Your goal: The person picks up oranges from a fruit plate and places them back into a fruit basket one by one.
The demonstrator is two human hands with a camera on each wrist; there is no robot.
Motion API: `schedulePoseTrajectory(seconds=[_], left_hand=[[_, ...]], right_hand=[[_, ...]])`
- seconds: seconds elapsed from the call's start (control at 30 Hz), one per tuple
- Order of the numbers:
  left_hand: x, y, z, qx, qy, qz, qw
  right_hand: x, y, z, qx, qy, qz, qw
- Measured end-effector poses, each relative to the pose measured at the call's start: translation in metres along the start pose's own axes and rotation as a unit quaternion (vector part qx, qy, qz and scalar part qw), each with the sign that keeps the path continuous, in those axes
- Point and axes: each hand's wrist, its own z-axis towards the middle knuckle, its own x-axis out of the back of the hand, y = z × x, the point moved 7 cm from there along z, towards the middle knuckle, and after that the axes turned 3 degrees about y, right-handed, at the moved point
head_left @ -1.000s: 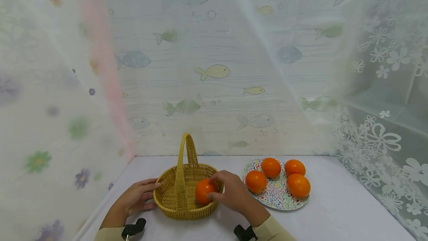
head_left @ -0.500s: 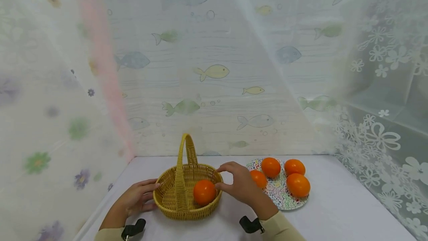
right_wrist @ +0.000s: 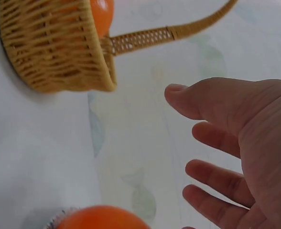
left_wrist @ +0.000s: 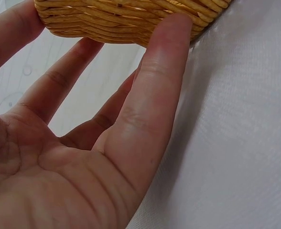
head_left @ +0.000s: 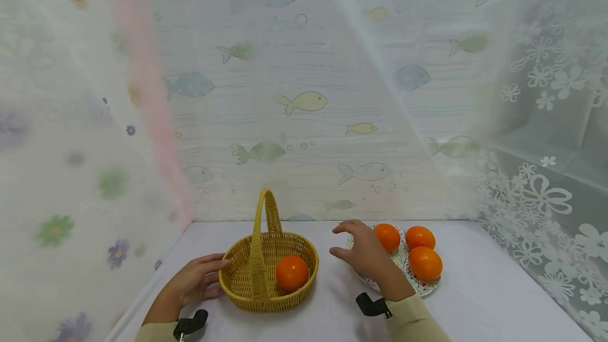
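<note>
Basket (head_left: 275, 305): one
Basket handle (head_left: 257, 265): one
Oranges, head view: four showing
Orange in the basket (head_left: 292, 274): one
Oranges on the plate: three showing, singly as rear-left orange (head_left: 388, 237), rear-right orange (head_left: 420, 239) and front orange (head_left: 425, 263); part of the plate is hidden
Oranges, right wrist view: two, each in part
Plate (head_left: 402, 260): one, speckled
Hands: two, being one left hand (head_left: 195, 279) and one right hand (head_left: 364, 252)
Sleeves: two, left sleeve (head_left: 155, 332) and right sleeve (head_left: 417, 323)
Black wrist pieces: two, left piece (head_left: 191, 324) and right piece (head_left: 372, 306)
Tabletop (head_left: 480, 284): one
Pink strip (head_left: 138, 94): one
Printed fish: more than ten
</note>
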Motion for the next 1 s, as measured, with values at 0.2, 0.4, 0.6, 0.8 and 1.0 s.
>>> schedulePoseTrajectory(seconds=[0.2,0.4,0.6,0.8,1.0], left_hand=[[0.0,0.0,0.001,-0.001,0.004,-0.004,1.0],[-0.001,-0.001,-0.001,-0.003,-0.001,-0.006,1.0],[0.001,0.0,0.0,0.0,0.008,-0.005,1.0],[0.003,-0.003,-0.001,0.006,0.016,-0.006,0.9998],[0.002,-0.003,0.0,0.004,0.004,-0.011,0.9999]], right_hand=[[0.008,0.024,0.002,-0.049,-0.011,-0.001,0.9987],[0.013,0.042,0.001,-0.076,-0.02,-0.007,0.9969],[0.015,0.056,0.0,-0.097,-0.035,-0.02,0.9945],[0.013,0.064,0.0,-0.104,-0.058,-0.033,0.9924],[0.014,0.07,-0.001,-0.111,-0.064,-0.053,0.9904]])
